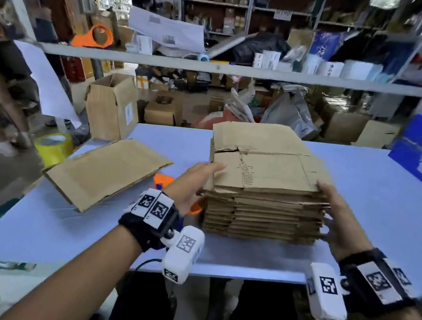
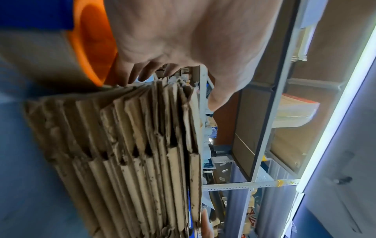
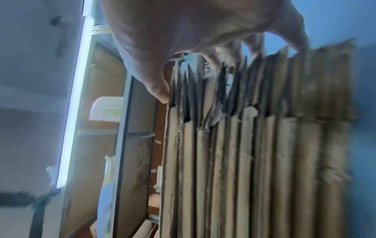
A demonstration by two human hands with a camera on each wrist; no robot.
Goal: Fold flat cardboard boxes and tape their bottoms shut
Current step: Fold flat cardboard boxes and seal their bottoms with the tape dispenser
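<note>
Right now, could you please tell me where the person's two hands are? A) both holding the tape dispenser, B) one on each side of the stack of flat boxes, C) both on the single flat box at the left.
B: the left hand and the right hand flank the stack of flat boxes on the table.

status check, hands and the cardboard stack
Left hand and right hand open, flanking stack of flat boxes. Nothing folded yet. Orange tape dispenser beside left hand.
</note>
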